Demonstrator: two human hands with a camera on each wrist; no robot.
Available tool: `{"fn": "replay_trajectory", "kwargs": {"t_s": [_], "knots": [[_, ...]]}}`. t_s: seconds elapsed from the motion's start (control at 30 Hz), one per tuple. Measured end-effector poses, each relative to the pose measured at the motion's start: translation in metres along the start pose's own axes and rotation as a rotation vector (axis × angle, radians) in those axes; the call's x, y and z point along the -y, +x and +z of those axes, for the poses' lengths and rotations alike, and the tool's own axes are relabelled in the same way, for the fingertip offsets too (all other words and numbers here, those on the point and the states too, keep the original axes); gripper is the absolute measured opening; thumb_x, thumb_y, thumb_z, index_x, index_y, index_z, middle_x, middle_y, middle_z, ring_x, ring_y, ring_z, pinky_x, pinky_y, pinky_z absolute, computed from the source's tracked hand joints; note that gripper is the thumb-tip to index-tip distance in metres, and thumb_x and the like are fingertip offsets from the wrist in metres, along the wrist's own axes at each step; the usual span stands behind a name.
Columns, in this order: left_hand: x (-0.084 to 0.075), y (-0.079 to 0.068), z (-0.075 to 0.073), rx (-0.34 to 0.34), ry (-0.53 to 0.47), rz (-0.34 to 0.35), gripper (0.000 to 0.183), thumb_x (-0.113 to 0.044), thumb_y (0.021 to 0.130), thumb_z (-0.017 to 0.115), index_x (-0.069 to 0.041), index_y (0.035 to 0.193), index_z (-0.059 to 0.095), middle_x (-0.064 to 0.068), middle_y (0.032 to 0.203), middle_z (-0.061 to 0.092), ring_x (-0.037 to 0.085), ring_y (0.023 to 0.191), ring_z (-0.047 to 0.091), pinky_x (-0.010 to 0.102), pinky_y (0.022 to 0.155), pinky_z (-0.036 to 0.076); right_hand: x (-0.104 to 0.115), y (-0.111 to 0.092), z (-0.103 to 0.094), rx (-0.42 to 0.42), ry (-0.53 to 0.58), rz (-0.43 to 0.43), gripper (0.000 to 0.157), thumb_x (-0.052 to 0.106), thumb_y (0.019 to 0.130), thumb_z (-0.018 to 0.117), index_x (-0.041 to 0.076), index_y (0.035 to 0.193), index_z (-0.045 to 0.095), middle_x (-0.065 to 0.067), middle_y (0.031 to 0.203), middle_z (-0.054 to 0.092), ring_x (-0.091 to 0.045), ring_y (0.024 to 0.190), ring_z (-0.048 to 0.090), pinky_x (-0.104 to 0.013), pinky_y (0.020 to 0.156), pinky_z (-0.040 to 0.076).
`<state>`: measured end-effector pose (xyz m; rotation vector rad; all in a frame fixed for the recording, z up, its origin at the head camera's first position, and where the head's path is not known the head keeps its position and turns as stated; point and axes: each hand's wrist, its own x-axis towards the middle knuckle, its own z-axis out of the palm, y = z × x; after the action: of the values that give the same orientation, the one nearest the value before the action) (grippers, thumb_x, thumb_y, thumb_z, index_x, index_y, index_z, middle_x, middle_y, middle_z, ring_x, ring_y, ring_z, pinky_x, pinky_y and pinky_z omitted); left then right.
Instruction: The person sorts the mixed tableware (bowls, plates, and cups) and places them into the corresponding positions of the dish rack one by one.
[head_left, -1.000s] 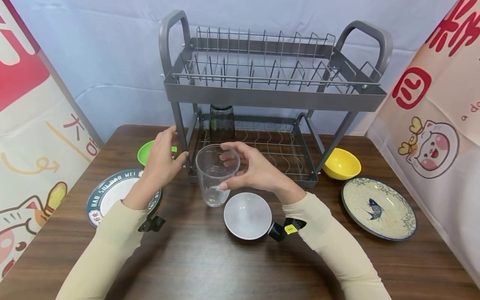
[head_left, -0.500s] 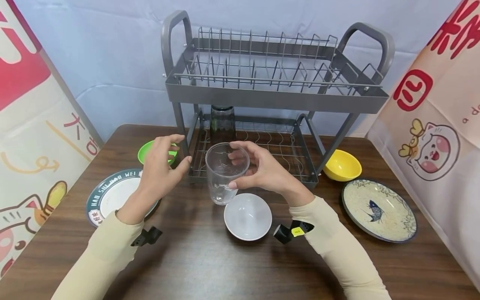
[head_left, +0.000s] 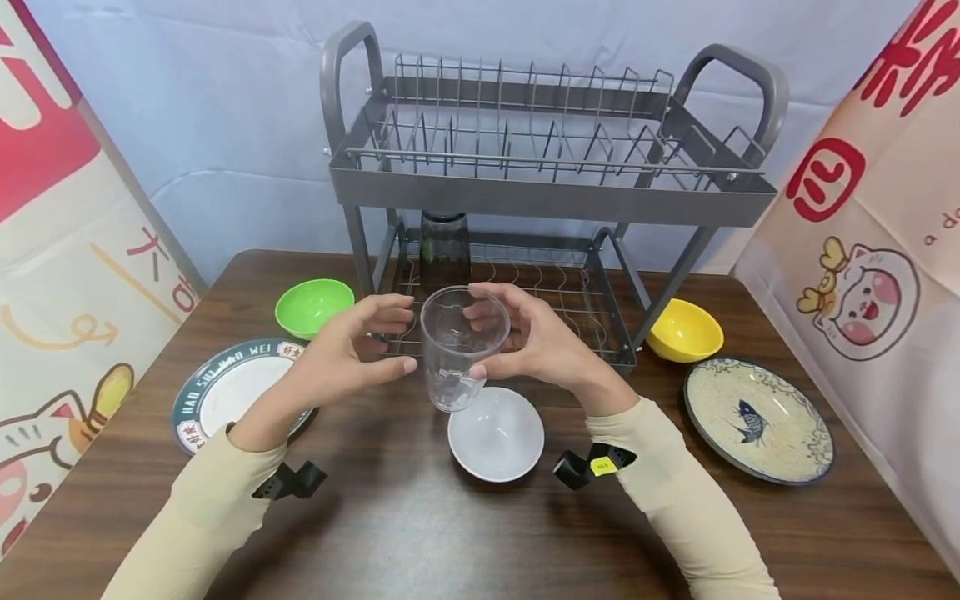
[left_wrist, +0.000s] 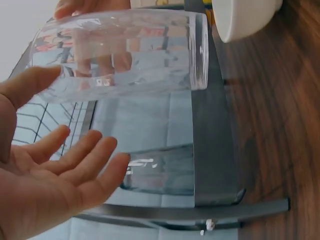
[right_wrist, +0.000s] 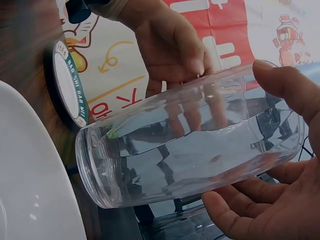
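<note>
My right hand point(head_left: 536, 342) grips a clear tumbler point(right_wrist: 185, 140) from its right side, thumb in front and fingers behind. The tumbler is upright, mouth up, and its base hangs above the table. My left hand point(head_left: 348, 350) is at the tumbler's left, fingers loosely bent and thumb apart from them. In the head view a small gap parts the left fingertips from the tumbler wall. Just in front of the tumbler sits a white bowl point(head_left: 497, 437). Behind it, a dark glass point(head_left: 445, 250) stands upside down on the lower tier of a grey dish rack point(head_left: 555, 196).
A green bowl point(head_left: 315, 304) and a teal-rimmed plate point(head_left: 202, 375) lie at the left. A yellow bowl point(head_left: 684, 331) and a fish-patterned plate point(head_left: 787, 425) are on the right. The rack's upper tier holds upright wire dividers point(head_left: 506, 142).
The right hand has carried the tumbler a little to the right. My left hand has come away from the rack's left post, moving right and down toward the tumbler, uncovering the green bowl.
</note>
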<state>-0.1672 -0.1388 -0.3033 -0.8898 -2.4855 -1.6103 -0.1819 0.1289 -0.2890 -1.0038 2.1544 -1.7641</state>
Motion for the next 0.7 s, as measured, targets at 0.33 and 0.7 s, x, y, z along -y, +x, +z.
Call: {"fn": "replay_trajectory", "kwargs": {"t_s": [0.33,0.7], "knots": [[-0.01,0.001,0.016,-0.023,-0.271,0.014,0.066,0.001,0.073,0.077,-0.007,0.131,0.045,0.012,0.12,0.054,0.024,0.108,0.054,0.041,0.085,0.047,-0.002,-0.001,0.0,0.017,0.047,-0.051,0.084,0.01,0.068,0.083,0.001,0.138,0.037,-0.025,0.123,0.05,-0.035,0.112,0.05,-0.049,0.086,0.044],[-0.014,0.003,0.028,-0.031,-0.281,0.044,0.082,-0.001,0.069,0.08,-0.013,0.139,0.038,0.01,0.129,0.048,0.023,0.115,0.049,0.038,0.087,0.046,-0.005,-0.002,0.0,0.029,0.01,-0.069,0.083,0.011,0.068,0.083,0.0,0.137,0.038,-0.021,0.121,0.053,-0.032,0.111,0.051,-0.049,0.084,0.045]]}}
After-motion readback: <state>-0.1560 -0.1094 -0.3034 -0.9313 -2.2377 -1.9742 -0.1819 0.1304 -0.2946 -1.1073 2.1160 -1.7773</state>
